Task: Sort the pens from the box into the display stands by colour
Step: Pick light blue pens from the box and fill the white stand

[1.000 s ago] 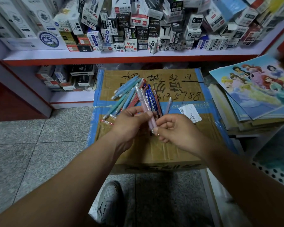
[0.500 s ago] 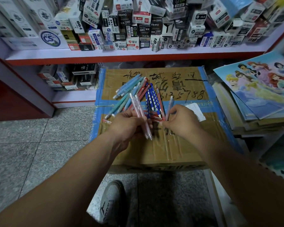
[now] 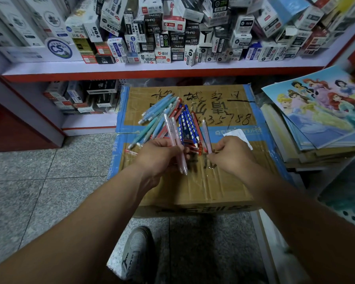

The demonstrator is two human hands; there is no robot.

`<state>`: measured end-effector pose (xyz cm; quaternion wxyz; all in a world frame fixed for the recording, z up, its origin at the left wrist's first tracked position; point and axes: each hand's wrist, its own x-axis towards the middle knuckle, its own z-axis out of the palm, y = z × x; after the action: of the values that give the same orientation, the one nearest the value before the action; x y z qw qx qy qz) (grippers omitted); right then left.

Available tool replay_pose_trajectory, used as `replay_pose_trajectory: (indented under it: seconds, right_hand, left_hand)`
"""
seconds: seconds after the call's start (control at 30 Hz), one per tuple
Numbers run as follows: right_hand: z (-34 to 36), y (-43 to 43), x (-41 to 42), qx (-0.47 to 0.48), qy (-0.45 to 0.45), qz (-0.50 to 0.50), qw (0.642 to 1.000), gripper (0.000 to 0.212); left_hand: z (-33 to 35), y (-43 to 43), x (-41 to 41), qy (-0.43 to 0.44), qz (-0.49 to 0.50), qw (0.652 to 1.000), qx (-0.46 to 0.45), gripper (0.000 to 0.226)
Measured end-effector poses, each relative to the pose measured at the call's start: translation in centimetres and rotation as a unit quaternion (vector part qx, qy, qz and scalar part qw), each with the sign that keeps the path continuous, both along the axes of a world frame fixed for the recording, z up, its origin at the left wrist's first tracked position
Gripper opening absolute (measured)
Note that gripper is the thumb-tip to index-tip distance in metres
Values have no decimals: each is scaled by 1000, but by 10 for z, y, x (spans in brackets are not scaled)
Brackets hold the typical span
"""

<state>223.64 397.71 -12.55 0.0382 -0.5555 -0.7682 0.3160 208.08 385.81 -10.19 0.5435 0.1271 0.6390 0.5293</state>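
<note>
Red-edged shelving (image 3: 152, 68) runs across the back wall, and its upper board is heaped with small pen cartons (image 3: 162, 33). Grey speckled floor tiles (image 3: 39, 181) spread out below it. On the floor in front of the shelving stands a big cardboard box (image 3: 213, 187), taped shut, with blue bands and black handwriting on its lid. To its right is a stack of picture sheets (image 3: 320, 111), the top one printed with cartoon princesses.

The pens lie in a loose fan on the far half of the lid. Light blue pens (image 3: 158, 108) and teal pens (image 3: 146, 130) slant from near left to far right. Red pens (image 3: 177, 111) lie beside them, partly underneath. Dark blue pens with white dots (image 3: 188, 126) run almost straight away from the person, pointed tips nearest.

The person's left hand (image 3: 158, 154) hovers over the near edge of the fan, fingers curled round two pink pens (image 3: 175, 138). These lie side by side, their long axis leaning slightly left as it goes away, clear tapered tips pointing back at the person. The right hand (image 3: 232, 154) is just right of the pile, fingers bent, pinching the near end of a single pink pen (image 3: 206, 136) that points away and a little left. Whether that pen touches the lid I cannot tell.

A white paper slip (image 3: 238, 134) sits just beyond the right hand, and a grey shoe (image 3: 137, 249) shows on the floor below the box.
</note>
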Motion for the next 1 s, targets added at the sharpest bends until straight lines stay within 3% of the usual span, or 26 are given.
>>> replay_pose_trajectory:
  seconds: [0.13,0.37,0.47,0.63,1.0]
  right_hand:
    - [-7,-7,-2,36,-9,19,999,30]
    - [-9,3,3,30,-21,-12,999,12]
    - [-2,-2,6,43,49,-20,998,6]
    - [11,-29,-4,-27,195,55,979,8]
    - [14,-50,-37,-36,218,157,962,7]
  left_hand:
    - [-1,0,3,5,-6,1000,-1,17]
    - [1,-1,8,9,7,1000,1,15]
    - [1,0,9,12,19,1000,2,17]
    - [0,1,7,34,29,998,33,18]
    - [-2,-21,-21,18,49,997,64,26]
